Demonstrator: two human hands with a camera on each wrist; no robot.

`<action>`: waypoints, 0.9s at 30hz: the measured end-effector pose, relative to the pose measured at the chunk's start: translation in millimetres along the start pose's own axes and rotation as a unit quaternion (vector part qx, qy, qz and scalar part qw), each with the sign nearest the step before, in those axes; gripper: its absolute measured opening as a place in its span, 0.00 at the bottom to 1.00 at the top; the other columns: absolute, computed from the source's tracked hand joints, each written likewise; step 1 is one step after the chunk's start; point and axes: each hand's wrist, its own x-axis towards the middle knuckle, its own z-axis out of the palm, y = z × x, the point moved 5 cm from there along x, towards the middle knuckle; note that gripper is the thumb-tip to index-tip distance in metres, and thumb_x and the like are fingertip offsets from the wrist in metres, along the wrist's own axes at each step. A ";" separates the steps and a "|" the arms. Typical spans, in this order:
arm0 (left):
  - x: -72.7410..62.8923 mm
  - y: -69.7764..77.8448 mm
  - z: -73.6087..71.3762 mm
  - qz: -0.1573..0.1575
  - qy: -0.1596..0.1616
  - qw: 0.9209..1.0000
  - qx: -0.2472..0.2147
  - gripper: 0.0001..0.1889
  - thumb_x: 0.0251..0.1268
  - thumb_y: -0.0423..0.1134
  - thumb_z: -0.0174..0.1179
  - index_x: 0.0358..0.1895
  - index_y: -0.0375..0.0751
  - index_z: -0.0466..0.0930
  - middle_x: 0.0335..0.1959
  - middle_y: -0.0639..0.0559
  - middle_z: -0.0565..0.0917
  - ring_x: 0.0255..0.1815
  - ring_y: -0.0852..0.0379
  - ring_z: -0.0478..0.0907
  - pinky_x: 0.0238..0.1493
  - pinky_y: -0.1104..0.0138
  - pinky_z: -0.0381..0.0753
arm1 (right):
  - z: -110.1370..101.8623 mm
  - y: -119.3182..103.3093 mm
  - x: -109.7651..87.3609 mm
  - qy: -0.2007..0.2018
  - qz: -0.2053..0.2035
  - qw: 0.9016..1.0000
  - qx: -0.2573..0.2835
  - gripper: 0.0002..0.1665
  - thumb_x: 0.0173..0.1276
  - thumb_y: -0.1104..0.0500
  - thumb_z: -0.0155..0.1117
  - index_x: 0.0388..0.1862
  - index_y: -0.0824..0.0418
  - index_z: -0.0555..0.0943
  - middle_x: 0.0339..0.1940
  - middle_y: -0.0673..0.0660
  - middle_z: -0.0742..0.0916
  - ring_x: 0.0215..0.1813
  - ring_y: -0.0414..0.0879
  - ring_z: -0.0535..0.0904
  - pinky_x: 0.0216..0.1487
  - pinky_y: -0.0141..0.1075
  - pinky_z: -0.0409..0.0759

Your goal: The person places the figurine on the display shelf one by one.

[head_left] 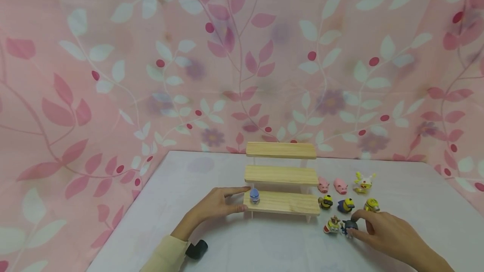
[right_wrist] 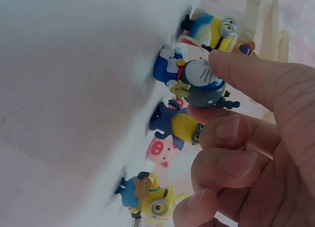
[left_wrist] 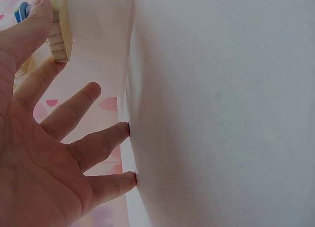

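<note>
No legible text, labels or numbers.

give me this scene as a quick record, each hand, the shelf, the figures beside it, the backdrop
left hand: thumb and index finger grip the left end of the lowest board
right hand: pinches a dark-headed figure; contact with the table unclear
wooden shelf: three tiers, a small blue figure at the lowest board's left end
back row: two pink pigs, a white-and-yellow figure
middle row: three yellow figures
front row: a hatted figure, left of the pinched one
backdrop: pink, leaf-patterned
</note>
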 end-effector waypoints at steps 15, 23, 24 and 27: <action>-0.1 0.0 -0.6 -0.001 0.004 1.000 -0.008 0.32 0.58 0.64 0.66 0.67 0.62 0.76 0.65 0.50 0.75 0.60 0.54 0.75 0.61 0.51 0.74 | -12.5 -5.6 -7.0 0.035 -0.017 0.999 -0.013 0.22 0.56 0.37 0.73 0.41 0.48 0.82 0.15 0.42 0.69 0.18 0.37 0.62 0.19 0.31 0.59; -0.1 1.2 -1.2 0.010 0.007 1.000 -0.008 0.33 0.58 0.63 0.66 0.67 0.59 0.76 0.65 0.50 0.76 0.65 0.55 0.71 0.62 0.51 0.73 | -29.1 -15.1 -10.3 0.067 -0.036 0.997 -0.022 0.22 0.57 0.35 0.72 0.42 0.47 0.83 0.15 0.41 0.68 0.17 0.36 0.60 0.19 0.30 0.57; -0.1 1.3 -1.1 0.011 0.007 1.000 -0.008 0.33 0.58 0.63 0.66 0.67 0.59 0.76 0.65 0.51 0.76 0.66 0.55 0.71 0.62 0.52 0.73 | -30.9 -16.2 -10.5 0.069 -0.037 0.997 -0.022 0.22 0.57 0.35 0.72 0.43 0.47 0.83 0.15 0.41 0.68 0.17 0.35 0.60 0.19 0.30 0.57; -0.2 0.9 -0.6 0.012 0.007 1.000 -0.008 0.33 0.58 0.63 0.66 0.67 0.59 0.76 0.65 0.50 0.76 0.65 0.56 0.71 0.62 0.52 0.73 | -36.1 -19.9 -11.0 0.080 -0.045 0.996 -0.020 0.22 0.58 0.36 0.72 0.43 0.47 0.82 0.15 0.40 0.67 0.17 0.35 0.59 0.19 0.29 0.57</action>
